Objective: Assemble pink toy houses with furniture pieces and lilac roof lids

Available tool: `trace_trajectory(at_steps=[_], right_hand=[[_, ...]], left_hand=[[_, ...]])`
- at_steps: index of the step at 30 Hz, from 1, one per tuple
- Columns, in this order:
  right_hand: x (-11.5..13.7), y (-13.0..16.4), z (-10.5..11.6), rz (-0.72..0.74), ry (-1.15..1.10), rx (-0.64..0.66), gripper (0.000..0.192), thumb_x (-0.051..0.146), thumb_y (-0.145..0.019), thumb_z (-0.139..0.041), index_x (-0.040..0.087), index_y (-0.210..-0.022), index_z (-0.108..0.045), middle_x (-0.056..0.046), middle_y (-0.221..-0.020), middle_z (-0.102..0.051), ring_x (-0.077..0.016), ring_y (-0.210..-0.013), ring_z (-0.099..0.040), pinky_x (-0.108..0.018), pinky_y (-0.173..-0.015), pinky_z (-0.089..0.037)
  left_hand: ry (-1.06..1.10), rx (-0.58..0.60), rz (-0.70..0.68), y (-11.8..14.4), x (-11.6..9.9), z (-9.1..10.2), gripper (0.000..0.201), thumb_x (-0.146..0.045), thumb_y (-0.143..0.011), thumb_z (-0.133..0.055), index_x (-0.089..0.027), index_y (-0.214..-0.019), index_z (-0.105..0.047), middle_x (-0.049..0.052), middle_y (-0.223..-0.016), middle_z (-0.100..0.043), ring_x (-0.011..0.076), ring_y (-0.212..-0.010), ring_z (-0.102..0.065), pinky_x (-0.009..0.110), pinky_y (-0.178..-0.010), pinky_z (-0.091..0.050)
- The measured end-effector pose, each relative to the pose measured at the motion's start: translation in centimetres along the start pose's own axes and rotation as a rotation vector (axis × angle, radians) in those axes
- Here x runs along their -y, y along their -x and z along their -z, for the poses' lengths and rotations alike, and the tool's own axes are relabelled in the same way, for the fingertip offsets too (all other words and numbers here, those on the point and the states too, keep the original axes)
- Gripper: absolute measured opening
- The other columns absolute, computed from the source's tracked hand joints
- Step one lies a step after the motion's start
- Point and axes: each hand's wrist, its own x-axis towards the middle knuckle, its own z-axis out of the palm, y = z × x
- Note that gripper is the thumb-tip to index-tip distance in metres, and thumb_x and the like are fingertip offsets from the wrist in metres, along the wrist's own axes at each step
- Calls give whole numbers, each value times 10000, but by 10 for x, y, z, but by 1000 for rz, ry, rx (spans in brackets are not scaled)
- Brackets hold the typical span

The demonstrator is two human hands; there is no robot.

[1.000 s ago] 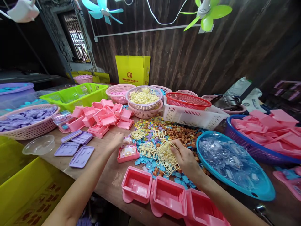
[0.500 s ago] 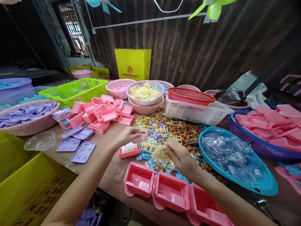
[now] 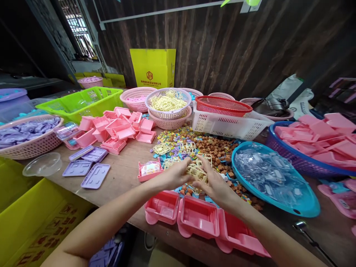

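Both of my hands meet over the middle of the wooden table. My left hand (image 3: 174, 176) and my right hand (image 3: 213, 183) both grip a bunch of pale yellow plastic part frames (image 3: 197, 171). More yellow frames (image 3: 187, 147) lie just beyond, on a spread of blue, brown and mixed small parts (image 3: 219, 150). A small pink tray with a clear packet in it (image 3: 150, 170) sits left of my left hand. Three empty pink trays (image 3: 198, 218) line the near table edge under my wrists.
Blue basin of clear packets (image 3: 274, 181) at right; blue basket of pink lids (image 3: 314, 150) behind it. White and red baskets (image 3: 228, 124), a basket of yellow frames (image 3: 168, 104), a pile of pink trays (image 3: 116, 129), purple lids (image 3: 89, 170), a green crate (image 3: 80, 105) and a yellow box (image 3: 152, 68) stand around.
My left hand left the small pink tray and came right to join my right hand on the yellow frames. The camera tilted down a little.
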Motion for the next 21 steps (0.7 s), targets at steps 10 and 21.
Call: trace_trajectory(at_steps=[10, 21], right_hand=[[-29, 39, 58, -157, 122, -126, 182, 350, -828, -479, 202, -764, -564, -37, -753, -616, -176, -692, -587, -267, -611, -454], [-40, 79, 68, -249, -32, -101, 306, 430, -844, -502, 198, -1000, -626, -23, -791, -726, -185, -672, -677, -251, -600, -531]], left_hand=[[-493, 141, 120, -15, 34, 17, 130, -57, -739, -541, -129, -806, -627, 56, -824, -658, 163, -762, -593, 243, -667, -422], [-758, -20, 295, -78, 61, 25, 258, -75, -769, -469, -130, -864, -703, 129, -880, -698, 233, -872, -637, 307, -758, -451]])
